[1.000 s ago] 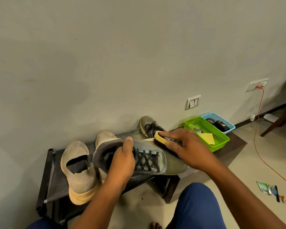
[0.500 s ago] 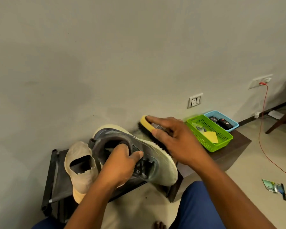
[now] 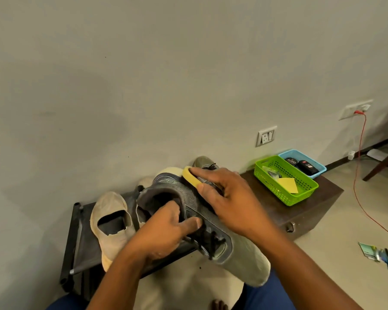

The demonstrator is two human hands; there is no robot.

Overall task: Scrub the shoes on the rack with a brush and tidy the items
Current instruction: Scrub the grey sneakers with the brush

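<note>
Since the earlier frame, shoe (image 3: 213, 227) has swung round: toe now points down-right toward the person, heel up toward the wall; brush (image 3: 191, 176) has slid back to the heel end. Left hand (image 3: 166, 233) reaches in from below, forearm angled up-right, fingers tucked inside the shoe opening, thumb outside pressed by the laces, gripping the collar. Right hand (image 3: 229, 198) comes from lower right, palm down, wrist slightly bent; fingers curl over the yellow brush back, thumb along its near edge, holding it against the shoe's side near the heel. Shoe is held in the air just above the rack (image 3: 76, 240). Beige slip-on (image 3: 112, 222) lies on the rack, left of the held shoe. Green basket (image 3: 285, 182) sits on a brown box (image 3: 318, 211) to the right.
</note>
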